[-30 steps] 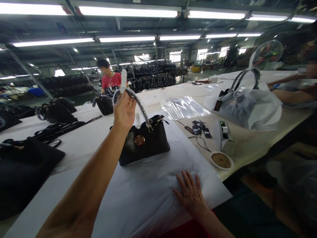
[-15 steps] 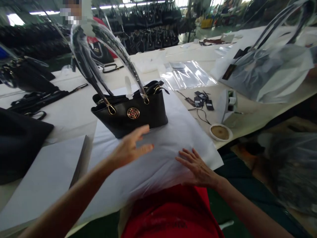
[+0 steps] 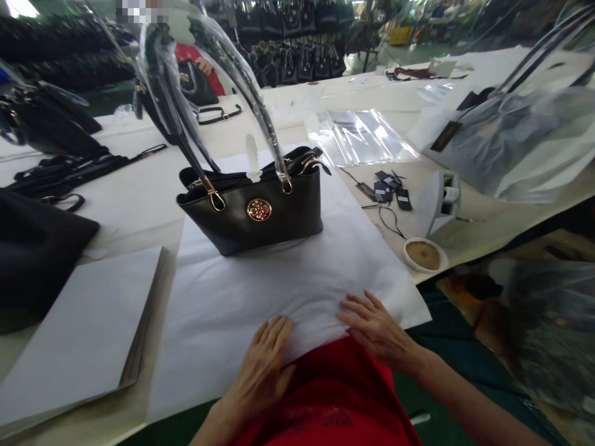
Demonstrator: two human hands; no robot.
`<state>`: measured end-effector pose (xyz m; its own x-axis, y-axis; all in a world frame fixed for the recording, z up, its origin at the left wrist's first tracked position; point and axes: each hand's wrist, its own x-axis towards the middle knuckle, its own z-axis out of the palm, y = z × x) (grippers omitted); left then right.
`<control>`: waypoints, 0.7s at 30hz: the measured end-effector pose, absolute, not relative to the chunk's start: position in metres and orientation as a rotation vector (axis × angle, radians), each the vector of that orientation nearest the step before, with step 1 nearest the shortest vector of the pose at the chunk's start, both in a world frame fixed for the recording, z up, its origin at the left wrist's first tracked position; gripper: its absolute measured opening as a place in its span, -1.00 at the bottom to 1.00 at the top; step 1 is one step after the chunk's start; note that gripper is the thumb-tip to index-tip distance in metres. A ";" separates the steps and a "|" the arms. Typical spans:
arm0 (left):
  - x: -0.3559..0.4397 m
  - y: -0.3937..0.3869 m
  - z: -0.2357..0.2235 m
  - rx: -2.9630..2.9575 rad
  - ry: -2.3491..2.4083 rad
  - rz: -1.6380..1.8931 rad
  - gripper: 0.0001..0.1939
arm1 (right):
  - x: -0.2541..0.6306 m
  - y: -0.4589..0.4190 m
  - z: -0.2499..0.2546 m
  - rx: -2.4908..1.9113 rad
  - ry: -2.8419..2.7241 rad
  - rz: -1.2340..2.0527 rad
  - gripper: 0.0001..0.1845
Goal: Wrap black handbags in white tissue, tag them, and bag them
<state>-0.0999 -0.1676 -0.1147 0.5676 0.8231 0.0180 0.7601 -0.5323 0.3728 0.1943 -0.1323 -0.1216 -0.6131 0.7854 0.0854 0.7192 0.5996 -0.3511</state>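
A black handbag with a round gold emblem stands upright on a large white sheet of wrapping paper. Its plastic-wrapped handles rise straight up, with nothing holding them. My left hand lies flat and open on the near edge of the sheet. My right hand rests beside it on the same edge, fingers spread and holding nothing. Both hands are well short of the bag.
A stack of white paper sheets lies at the left. Black hang tags, a tape dispenser and a small round dish sit to the right. A bagged handbag is at far right. More black bags and a person in red are behind.
My left hand let go of the bag's handles, came down and now lies flat on the sheet's near edge. The bag stands on its own. My view tilted down.
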 end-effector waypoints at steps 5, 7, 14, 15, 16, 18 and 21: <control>-0.117 -0.153 -0.072 2.669 1.452 0.409 -0.65 | 0.182 -0.115 -0.083 -1.149 -2.399 0.416 -0.67; -0.125 -0.137 -0.047 2.710 1.515 0.386 -0.71 | 0.176 -0.101 -0.064 -1.086 -2.335 0.316 -0.69; -0.134 -0.048 0.047 2.713 1.916 0.093 -0.75 | 0.144 -0.026 0.011 -0.970 -2.195 -0.050 -0.75; -0.133 -0.037 0.057 2.682 1.979 0.062 -0.75 | 0.136 -0.014 0.023 -0.959 -2.164 -0.075 -0.70; -0.132 -0.027 0.065 2.656 2.024 0.042 -0.75 | 0.128 -0.001 0.035 -0.944 -2.127 -0.090 -0.63; -0.130 -0.012 0.075 2.625 2.075 0.042 -0.75 | 0.108 0.025 0.057 -0.904 -2.048 -0.073 -0.54; -0.129 0.004 0.079 2.547 2.096 0.127 -0.76 | 0.077 0.065 0.088 -0.911 -1.966 0.050 -0.51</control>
<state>-0.1292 0.0040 0.0787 0.1960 0.9674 0.1602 0.9797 -0.1862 -0.0742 0.0774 0.0653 0.0883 -0.2857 0.6144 0.7354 0.5765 0.7233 -0.3802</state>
